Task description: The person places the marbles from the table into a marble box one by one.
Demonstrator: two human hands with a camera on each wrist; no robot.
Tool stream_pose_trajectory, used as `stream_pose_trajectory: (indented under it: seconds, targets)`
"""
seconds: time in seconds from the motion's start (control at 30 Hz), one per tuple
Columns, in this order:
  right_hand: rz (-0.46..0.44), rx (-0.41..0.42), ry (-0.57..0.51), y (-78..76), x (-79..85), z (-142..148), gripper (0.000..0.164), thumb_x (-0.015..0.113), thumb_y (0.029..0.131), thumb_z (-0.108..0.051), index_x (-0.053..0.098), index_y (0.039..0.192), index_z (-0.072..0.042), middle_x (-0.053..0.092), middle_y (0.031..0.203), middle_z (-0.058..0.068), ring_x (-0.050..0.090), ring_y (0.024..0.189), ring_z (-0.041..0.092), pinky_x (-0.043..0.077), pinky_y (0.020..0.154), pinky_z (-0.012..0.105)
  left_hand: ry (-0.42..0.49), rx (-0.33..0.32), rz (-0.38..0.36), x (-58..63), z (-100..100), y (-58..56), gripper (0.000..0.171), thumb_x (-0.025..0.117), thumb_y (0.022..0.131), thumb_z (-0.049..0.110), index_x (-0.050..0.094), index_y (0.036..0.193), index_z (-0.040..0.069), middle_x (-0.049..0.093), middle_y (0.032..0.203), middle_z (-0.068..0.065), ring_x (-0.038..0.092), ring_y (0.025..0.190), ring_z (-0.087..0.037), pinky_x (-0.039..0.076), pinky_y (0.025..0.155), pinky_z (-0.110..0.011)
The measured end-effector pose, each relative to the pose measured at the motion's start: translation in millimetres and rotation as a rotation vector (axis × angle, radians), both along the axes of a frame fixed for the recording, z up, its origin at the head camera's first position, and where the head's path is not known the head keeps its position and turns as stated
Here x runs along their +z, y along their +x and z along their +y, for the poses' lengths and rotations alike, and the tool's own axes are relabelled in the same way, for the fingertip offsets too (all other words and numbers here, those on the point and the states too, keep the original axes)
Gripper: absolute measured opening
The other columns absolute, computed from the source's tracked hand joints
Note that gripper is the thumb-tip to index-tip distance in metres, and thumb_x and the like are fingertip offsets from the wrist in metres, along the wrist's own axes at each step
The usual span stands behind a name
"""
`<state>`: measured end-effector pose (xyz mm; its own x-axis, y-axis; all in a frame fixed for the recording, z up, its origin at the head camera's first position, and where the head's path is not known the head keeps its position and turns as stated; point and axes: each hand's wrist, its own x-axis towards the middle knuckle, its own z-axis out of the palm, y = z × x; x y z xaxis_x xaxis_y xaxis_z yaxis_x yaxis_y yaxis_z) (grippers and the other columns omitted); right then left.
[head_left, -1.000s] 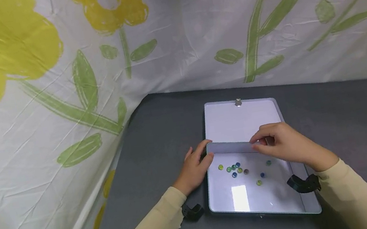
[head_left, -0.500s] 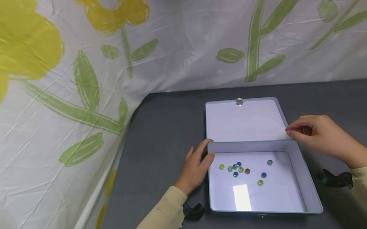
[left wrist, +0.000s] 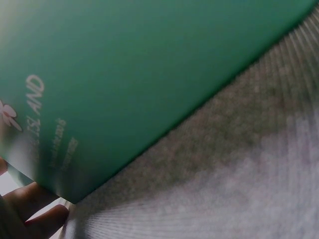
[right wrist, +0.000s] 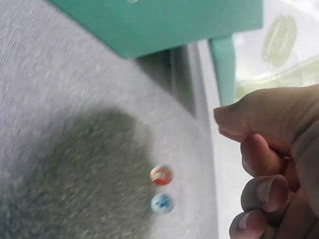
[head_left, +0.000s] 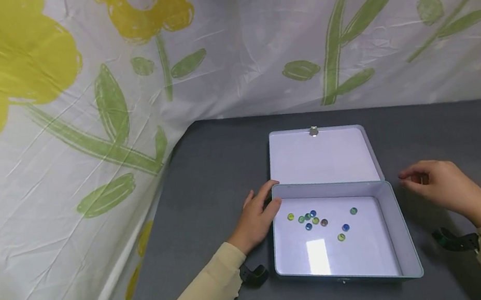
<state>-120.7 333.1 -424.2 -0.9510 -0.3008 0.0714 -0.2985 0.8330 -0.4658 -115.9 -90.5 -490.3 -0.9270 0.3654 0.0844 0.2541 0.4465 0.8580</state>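
Observation:
A shallow green tin box (head_left: 351, 282) with a white inside lies with its hinged lid (head_left: 321, 155) folded back behind it. Several glass marbles (head_left: 324, 222), yellow-green, blue, green and brownish, lie scattered on its floor. My left hand (head_left: 252, 221) holds the box's back left corner, thumb over the rim and index finger round the back. In the left wrist view those fingertips show at the corner of the green side (left wrist: 129, 74). My right hand (head_left: 447, 188) hovers right of the box, fingers loosely curled, thumb near the index finger. I see nothing between them.
The right wrist view shows an orange-and-white marble (right wrist: 161, 175) and a blue-and-white marble (right wrist: 162, 203) on the table outside the box. The dark grey table (head_left: 223, 158) runs back to a white flowered curtain (head_left: 227, 68). A metal clasp (head_left: 313, 131) sits on the lid's far edge.
My right hand has moved from over the box's back wall out to the right, past the box's back right corner. The left hand, the box and the marbles inside stay put.

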Motion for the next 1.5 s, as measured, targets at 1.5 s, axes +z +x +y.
stream_pose_trajectory:
  seconds: [1.5]
  targets:
    - [-0.011, -0.001, 0.077, -3.9, 4.1, -13, 0.016, 0.076, 0.094, -0.010, 0.078, 0.105, 0.003, 0.062, 0.079, -0.002, 0.048, 0.066, 0.009, 0.040, 0.055, 0.028, -0.002, -0.002, -0.016, 1.9, -1, 0.9, 0.048, 0.042, 0.110, 0.040, 0.047, 0.156, 0.024, 0.062, 0.148, 0.000, 0.043, 0.151, -0.017, 0.004, 0.130, -0.052]
